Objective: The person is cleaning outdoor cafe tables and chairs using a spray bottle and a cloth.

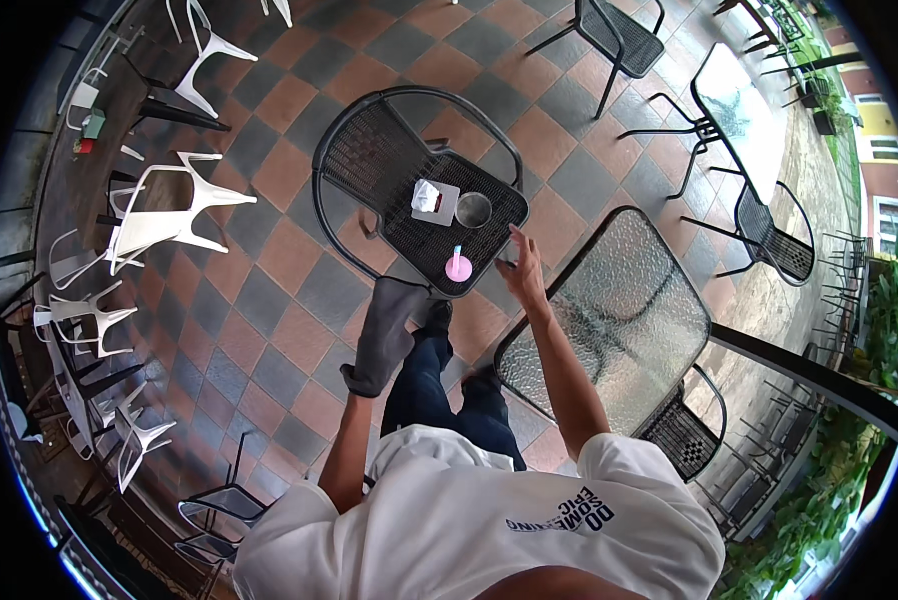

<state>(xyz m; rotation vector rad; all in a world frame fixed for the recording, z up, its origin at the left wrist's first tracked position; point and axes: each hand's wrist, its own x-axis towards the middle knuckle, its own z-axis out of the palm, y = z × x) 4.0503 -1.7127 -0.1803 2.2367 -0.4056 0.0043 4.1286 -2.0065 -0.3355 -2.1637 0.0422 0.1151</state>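
Before me stands a black wicker armchair (pixel 359 161) with several things on its seat. A loose dark grey mitt-like cover (pixel 390 322) hides my left hand (pixel 380 341), and its far end is at the chair's near corner. I cannot tell whether it touches the chair. My bare right hand (pixel 522 268) is beside the seat's right edge, fingers apart, holding nothing. On the seat, a crumpled white tissue or cloth (pixel 425 196) lies on a flat grey square (pixel 441 216). A round metal dish (pixel 473 210) sits beside it. Closer to me is a pink round object with an upright stem (pixel 458 268).
A glass-topped table (pixel 614 315) stands close at my right, with another wicker chair (pixel 685 439) beyond it. White metal chairs (pixel 160 225) line the left side. Another glass table (pixel 741 112) is at the upper right. Checkered tiles (pixel 284 277) cover the floor.
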